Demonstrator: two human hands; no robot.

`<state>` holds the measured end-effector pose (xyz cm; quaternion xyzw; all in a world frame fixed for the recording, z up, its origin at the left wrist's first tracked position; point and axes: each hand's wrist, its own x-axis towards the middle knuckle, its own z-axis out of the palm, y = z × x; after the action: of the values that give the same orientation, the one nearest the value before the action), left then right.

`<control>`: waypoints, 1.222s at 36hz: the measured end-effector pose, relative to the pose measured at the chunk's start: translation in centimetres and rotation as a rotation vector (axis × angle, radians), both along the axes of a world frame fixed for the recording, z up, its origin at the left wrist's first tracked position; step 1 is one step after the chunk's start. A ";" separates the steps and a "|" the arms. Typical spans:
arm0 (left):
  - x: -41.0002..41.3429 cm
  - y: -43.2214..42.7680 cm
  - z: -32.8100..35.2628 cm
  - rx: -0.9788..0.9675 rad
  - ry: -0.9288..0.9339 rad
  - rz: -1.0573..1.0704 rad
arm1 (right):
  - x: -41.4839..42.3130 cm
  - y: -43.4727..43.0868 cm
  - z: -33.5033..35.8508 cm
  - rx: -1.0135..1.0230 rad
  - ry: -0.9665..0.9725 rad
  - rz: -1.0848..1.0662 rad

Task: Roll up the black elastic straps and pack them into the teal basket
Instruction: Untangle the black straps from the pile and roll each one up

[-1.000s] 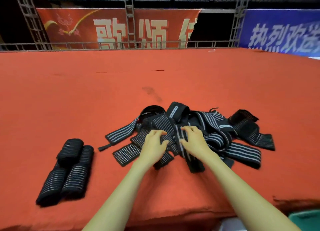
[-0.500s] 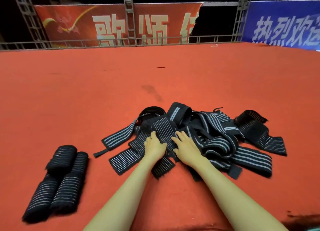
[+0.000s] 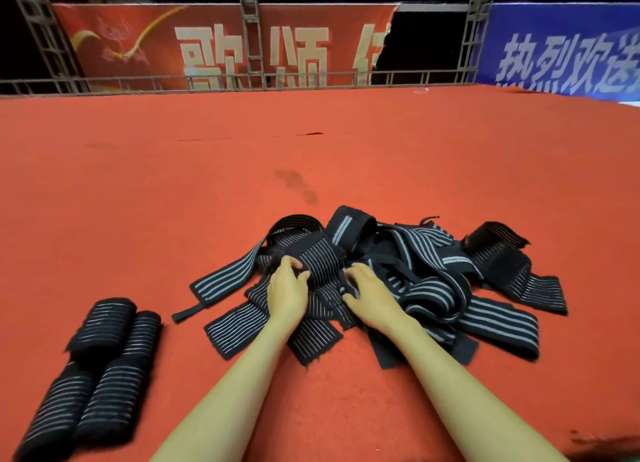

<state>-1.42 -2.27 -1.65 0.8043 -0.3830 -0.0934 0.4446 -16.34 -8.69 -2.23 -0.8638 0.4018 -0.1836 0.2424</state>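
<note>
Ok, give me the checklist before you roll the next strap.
1. Hands on pile: ok, left hand and right hand rest on the loose straps.
2. One strap singled out: not ok, they overlap in a tangle.
3. Firm grip: cannot tell, fingers curl into the folds.
4. Rolling room: ok, bare red cloth beyond the pile.
5. Finished rolls clear: ok, lying left, apart from the pile.
6. Teal basket reachable: cannot tell, not in view.

Two limbs of one person, entering at the near edge. The left forearm (image 3: 225,392) and right forearm (image 3: 460,385) are bare along all their visible length, slender and smooth. The left hand (image 3: 287,290) and right hand (image 3: 372,295) are bare; the nails appear short, though the fingertips are too blurred to be sure.
</note>
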 end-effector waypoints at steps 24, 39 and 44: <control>-7.7 6.9 5.2 -0.235 0.121 -0.561 | -3.0 4.8 10.6 0.186 -0.841 -0.166; 0.2 14.7 6.8 -0.350 0.798 -0.286 | -3.8 5.7 4.9 -0.034 0.030 0.077; 1.8 16.3 6.5 -0.231 0.686 -0.225 | -3.4 5.8 4.8 -0.216 -0.129 -0.095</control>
<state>0.42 14.08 4.82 0.6237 -0.3057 -0.3618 0.6217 -19.77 -2.85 2.52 -0.8512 0.4036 -0.2924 0.1646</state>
